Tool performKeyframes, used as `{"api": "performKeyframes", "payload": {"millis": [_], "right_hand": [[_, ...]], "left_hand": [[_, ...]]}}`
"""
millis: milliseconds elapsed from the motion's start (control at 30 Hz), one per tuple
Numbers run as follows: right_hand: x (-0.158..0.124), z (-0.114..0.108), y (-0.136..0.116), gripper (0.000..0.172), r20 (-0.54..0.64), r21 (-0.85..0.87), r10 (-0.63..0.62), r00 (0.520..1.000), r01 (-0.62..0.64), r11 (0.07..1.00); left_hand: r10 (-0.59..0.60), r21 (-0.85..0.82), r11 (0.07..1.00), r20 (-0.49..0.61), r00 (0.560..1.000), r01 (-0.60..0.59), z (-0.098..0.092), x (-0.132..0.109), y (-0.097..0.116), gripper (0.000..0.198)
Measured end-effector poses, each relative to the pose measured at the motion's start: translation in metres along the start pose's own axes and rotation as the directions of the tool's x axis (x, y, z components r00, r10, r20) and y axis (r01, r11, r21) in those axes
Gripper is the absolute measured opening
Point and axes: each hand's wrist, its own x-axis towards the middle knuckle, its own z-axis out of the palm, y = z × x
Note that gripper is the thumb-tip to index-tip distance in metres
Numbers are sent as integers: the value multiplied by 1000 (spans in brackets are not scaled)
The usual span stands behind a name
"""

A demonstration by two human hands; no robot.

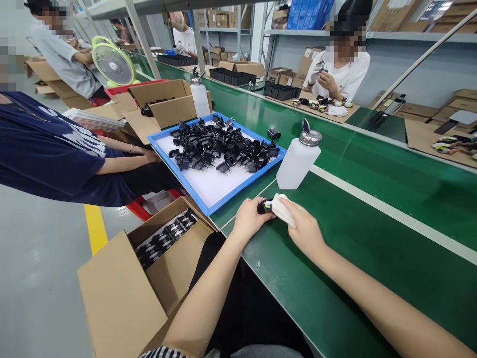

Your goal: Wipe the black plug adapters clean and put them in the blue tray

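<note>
Between the fingers of my left hand [249,218] is a small black plug adapter [265,206], with a patch of white, yellow and green on the side facing right. My right hand [306,229] is closed on a folded white cloth [283,211], which touches or nearly touches the adapter. Both hands are just above the front edge of the green bench. Behind them stands a white dispenser bottle [298,161] with its metal lid flipped up. To the left, a blue-rimmed tray [216,205] holds a heap of black plug adapters [219,144] with metal pins.
One black adapter [274,134] lies beyond the tray. An open carton [119,278] with packed black parts sits low at my left. A second bottle [200,97] and carton [164,107] stand behind the tray. People sit at left and across the green bench [372,238].
</note>
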Motion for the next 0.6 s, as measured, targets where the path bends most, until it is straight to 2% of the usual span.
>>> {"api": "performKeyframes", "payload": {"millis": [67,133,200,267,333,400,433,500,600], "right_hand": [[-11,9,-6,54,-44,-85,-153,987,148,985],[-18,15,-13,55,-52,-126,-292,955,284,951],[-19,16,-19,53,-33,-116,-366,930,360,926],[-15,11,-24,50,-29,-60,-308,951,306,950],[-4,0,-26,47,-49,29,-123,991,124,992],[9,-11,-25,45,-68,101,68,995,-61,993],[15,-14,-24,44,-76,112,124,989,-115,987],[24,-14,-23,46,-54,76,111,992,-107,991],[23,-4,-22,50,94,-2,-124,988,125,992]], "left_hand": [[8,7,1000,-7,1000,-8,0,-1,0,31],[7,13,1000,-9,1000,-7,0,-2,0,29],[2,18,1000,-6,1000,-2,-1,-2,0,28],[0,25,1000,2,1000,0,-2,-1,0,28],[5,25,1000,14,1000,-5,-2,0,-1,29],[23,9,1000,21,1000,-23,-2,1,-1,33],[34,0,999,20,999,-34,-1,1,-2,35],[45,-3,999,16,999,-45,-1,1,-2,35],[32,42,999,21,999,-33,-2,1,-3,23]]}}
